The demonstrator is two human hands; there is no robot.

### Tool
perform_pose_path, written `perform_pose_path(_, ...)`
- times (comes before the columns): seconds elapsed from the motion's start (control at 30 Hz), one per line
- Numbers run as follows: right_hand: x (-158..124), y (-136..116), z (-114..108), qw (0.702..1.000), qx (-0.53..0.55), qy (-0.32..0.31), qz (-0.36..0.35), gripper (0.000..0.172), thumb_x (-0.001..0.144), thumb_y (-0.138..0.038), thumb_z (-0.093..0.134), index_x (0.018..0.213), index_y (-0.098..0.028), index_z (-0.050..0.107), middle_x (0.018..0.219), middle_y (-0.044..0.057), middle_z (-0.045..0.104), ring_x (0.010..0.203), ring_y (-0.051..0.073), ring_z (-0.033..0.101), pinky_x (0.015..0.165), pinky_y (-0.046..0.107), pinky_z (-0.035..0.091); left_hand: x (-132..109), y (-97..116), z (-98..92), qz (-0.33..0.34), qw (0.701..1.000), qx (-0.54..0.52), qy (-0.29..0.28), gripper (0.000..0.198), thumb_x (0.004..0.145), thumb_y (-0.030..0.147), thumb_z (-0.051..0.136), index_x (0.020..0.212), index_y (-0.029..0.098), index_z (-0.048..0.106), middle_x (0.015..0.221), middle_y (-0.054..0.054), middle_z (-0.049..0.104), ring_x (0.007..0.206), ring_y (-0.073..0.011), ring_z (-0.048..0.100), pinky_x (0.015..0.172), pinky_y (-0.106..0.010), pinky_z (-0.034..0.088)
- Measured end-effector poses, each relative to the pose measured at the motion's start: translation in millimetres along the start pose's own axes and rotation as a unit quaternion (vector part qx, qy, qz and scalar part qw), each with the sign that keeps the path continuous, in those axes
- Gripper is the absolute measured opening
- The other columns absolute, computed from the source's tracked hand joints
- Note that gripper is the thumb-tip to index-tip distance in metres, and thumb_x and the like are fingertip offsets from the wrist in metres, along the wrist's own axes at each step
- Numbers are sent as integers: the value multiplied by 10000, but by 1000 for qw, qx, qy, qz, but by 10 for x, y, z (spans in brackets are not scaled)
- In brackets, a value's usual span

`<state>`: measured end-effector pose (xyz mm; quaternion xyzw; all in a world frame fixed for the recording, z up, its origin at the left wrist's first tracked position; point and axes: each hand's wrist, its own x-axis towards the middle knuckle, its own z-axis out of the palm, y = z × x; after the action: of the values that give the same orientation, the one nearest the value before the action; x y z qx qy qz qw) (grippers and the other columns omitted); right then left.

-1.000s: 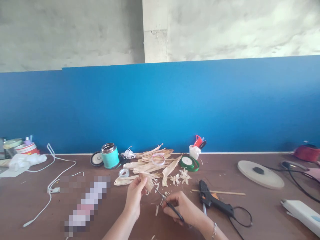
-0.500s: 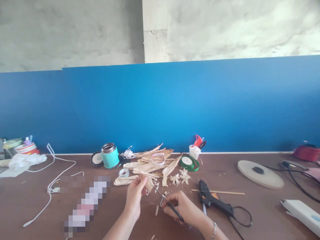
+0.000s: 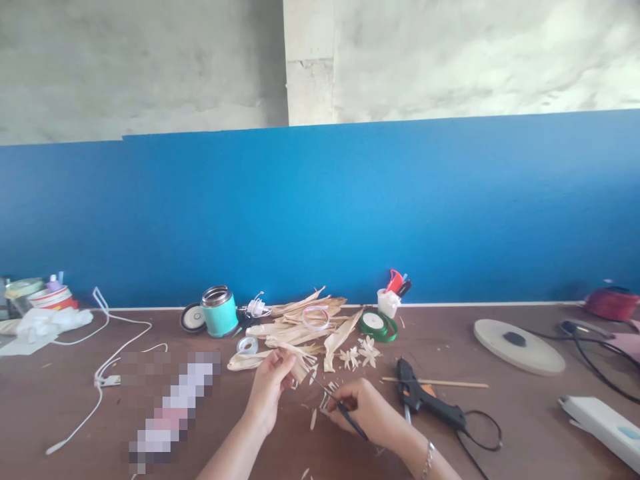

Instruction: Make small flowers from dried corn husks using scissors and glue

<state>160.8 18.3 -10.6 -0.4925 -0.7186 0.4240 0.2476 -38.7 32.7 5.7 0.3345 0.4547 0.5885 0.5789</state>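
My left hand [image 3: 271, 383] pinches a strip of dried corn husk [image 3: 301, 368] between thumb and fingers, above the table. My right hand [image 3: 363, 411] is closed on a pair of dark-handled scissors [image 3: 345, 412], their thin blades pointing up and left at the strip's right edge. Whether the blades touch the husk is too small to tell. Small husk clippings [image 3: 313, 419] lie below the hands. Behind them spreads a pile of corn husks [image 3: 295, 331], with petal-like husk flowers [image 3: 369, 351] to its right.
A black glue gun [image 3: 430, 399] and a thin wooden stick [image 3: 455, 384] lie right of my hand. Green ribbon [image 3: 385, 328], clear tape [image 3: 247, 345] and a turquoise jar [image 3: 219, 313] stand around the pile. White cables [image 3: 103, 373] run at left; a round disc [image 3: 520, 347] lies at right.
The scissors and both hands have shifted only very slightly. My left hand still holds the husk strip. The other things on the table stay in place.
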Motion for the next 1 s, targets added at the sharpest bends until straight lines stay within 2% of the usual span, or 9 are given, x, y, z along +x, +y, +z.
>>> perform_pose_path(0.1, -13, -24, -17, 1000, -3, 0, 0, 208, 681, -281, 590, 706, -116, 714, 450, -57, 412, 449, 58, 292, 416, 170, 213, -13, 32, 8, -13, 1000, 9, -9, 341, 522, 333, 813, 768, 153, 659, 657, 7, 664, 549, -104, 564, 501, -198, 401)
perform_pose_path(0.23, -35, -79, -23, 1000, 7, -7, 8, 220, 689, -291, 587, 709, -109, 709, 457, -46, 433, 446, 60, 312, 407, 165, 218, -11, 23, 8, -23, 1000, 15, 1, 334, 554, 400, 785, 729, 139, 672, 607, -7, 665, 529, -111, 565, 498, -206, 408)
perform_pose_path(0.47, -27, -50, -22, 1000, -6, -2, 4, 204, 682, -272, 585, 705, -114, 712, 467, -44, 452, 457, 62, 325, 407, 161, 227, 18, 5, -18, 1, 999, 21, 34, 324, 524, 363, 800, 732, 142, 686, 654, -17, 697, 578, -130, 599, 519, -208, 421)
perform_pose_path(0.8, -55, -109, -34, 999, 19, -21, 28, 183, 640, -201, 577, 729, -122, 715, 460, -51, 476, 444, 62, 347, 410, 162, 240, 0, 22, -12, 36, 996, 85, 13, 311, 557, 372, 778, 744, 128, 731, 650, -47, 698, 554, -140, 586, 509, -214, 394)
perform_pose_path(1.0, -45, -62, -26, 1000, 17, -19, 16, 197, 629, -190, 572, 740, -120, 720, 477, -50, 481, 464, 62, 346, 418, 164, 234, 12, 17, -27, 48, 994, 96, 6, 280, 550, 375, 785, 675, 133, 719, 625, -38, 689, 570, -155, 590, 533, -229, 415)
